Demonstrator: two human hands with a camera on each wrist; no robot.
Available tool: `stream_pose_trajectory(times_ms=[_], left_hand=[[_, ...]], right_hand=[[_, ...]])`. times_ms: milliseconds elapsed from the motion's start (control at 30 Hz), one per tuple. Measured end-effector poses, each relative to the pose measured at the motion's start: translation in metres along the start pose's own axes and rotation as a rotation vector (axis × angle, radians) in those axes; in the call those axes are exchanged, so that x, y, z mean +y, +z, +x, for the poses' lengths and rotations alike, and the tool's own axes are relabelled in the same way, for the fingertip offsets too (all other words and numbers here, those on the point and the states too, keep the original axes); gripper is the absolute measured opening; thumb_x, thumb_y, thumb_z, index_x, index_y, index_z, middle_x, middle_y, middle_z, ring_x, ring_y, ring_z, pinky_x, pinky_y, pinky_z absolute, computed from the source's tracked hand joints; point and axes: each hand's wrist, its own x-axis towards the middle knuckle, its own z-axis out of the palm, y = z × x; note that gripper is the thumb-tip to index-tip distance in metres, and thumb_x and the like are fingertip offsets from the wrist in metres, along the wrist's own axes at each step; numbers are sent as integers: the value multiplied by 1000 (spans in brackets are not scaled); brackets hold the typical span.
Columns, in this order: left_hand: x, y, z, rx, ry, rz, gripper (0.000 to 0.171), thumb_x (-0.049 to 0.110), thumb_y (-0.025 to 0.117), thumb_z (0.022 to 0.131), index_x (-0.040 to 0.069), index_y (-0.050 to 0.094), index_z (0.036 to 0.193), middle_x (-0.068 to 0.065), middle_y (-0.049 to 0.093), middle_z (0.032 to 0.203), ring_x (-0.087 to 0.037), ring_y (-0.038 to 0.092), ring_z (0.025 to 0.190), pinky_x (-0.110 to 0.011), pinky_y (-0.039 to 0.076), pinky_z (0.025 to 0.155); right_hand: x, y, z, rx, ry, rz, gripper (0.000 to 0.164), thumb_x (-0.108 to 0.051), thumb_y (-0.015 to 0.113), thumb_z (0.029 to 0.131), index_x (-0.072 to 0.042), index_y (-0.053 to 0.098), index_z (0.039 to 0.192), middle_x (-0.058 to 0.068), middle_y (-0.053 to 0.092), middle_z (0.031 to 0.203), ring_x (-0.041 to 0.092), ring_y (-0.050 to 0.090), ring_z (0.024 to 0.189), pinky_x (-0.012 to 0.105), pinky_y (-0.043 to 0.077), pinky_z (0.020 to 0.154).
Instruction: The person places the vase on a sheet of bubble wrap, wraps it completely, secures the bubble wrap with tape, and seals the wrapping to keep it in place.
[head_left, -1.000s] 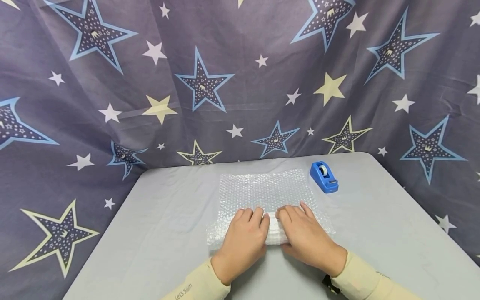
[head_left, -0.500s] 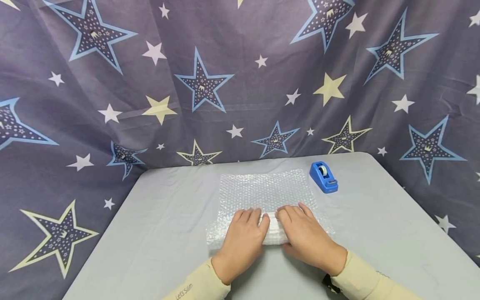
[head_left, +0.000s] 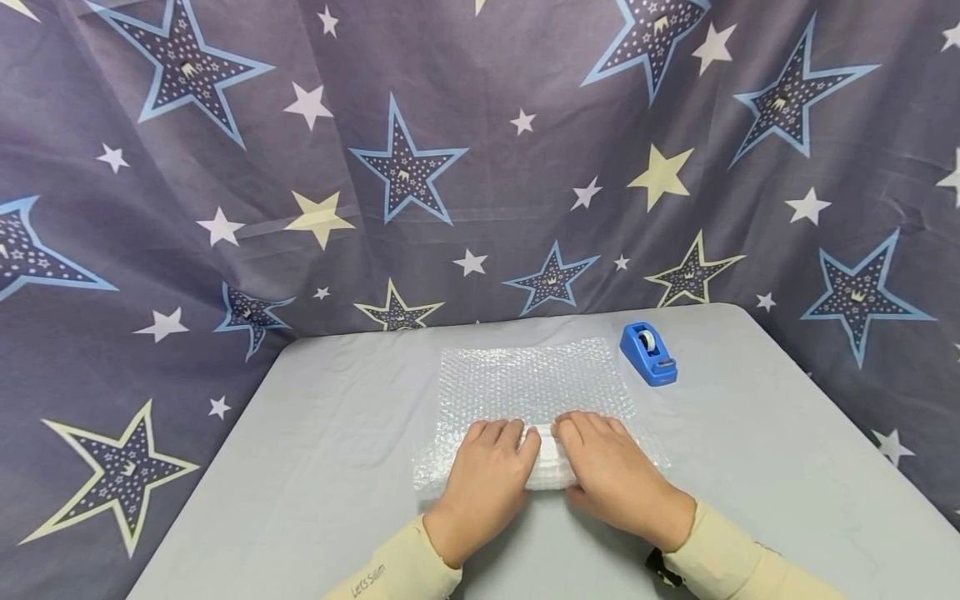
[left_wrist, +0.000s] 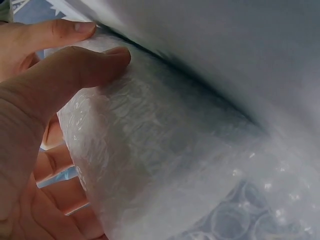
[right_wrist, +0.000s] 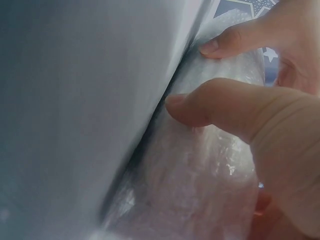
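So the bubble wrap roll [head_left: 552, 462] is lying just below the middle of the frame, toward the lower edge of the flat bubble wrap sheet [head_left: 532, 379], which is spreading out above it toward the back of the surface [head_left: 330, 433]. Both grips are holding on: the left hand [head_left: 486, 479] and the right hand [head_left: 617, 473] are curling around the roll side by side, and the wrist views are showing each thumb pressing the near face while the fingers are reaching around the other side. I'm guessing the wrap is light, soft and springy, a bit slick on the shiny film, and likely to be loosening if nobody is pinning it. Can't tell if anything is hiding inside, so I'd be going easy on the squeeze. I'd be taking hold about where the hands are, both thumbs level, with even pressure so it isn't skewing. Around it, a blue tape dispenser [head_left: 648, 354] is sitting just beside the sheet's upper right corner, probably the one thing a drifting right edge could be bumping. A starry cloth [head_left: 480, 133] is hanging behind, and the hands themselves are covering much of the roll.
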Motion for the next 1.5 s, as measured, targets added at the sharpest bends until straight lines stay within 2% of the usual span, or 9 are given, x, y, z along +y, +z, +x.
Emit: stream_pose_trajectory(times_ms=[133,700,967,1300,1500], left_hand=[[0,-1,0,3,-6,5,59,23,91,57,12,68,111,-6,71,105,-24,72,95,-41,52,83],[2,-7,-1,6,-12,5,51,20,90,53,16,64,97,-1,65,89,-23,68,80,-39,48,73],[4,-12,-2,-23,-8,13,54,24,91,52,16,62,96,0,65,89,-22,68,80,-38,48,73],[6,-16,-3,-31,-1,20,58,30,94,49,16,60,94,0,64,85,-22,67,76,-38,49,72],[8,-19,-4,-30,8,24,56,29,92,49,16,59,93,1,61,81,-21,64,71,-37,47,68]], right_hand=[[-1,0,0,5,-1,-4,71,-23,90,57,-12,56,119,1,61,113,23,60,104,39,46,80],[-5,-2,-3,38,-16,-16,68,-22,88,56,-12,56,115,0,61,109,22,61,98,38,46,75],[-7,-5,-4,20,-15,-22,68,-23,89,54,-14,56,114,-1,61,108,20,60,96,36,45,73],[-10,-9,-5,-3,-10,-24,67,-25,89,53,-15,55,110,-3,58,100,17,57,89,34,42,67],[-12,-12,-5,-21,-7,-21,68,-26,90,51,-15,55,108,-4,56,96,16,56,86,34,42,66]])
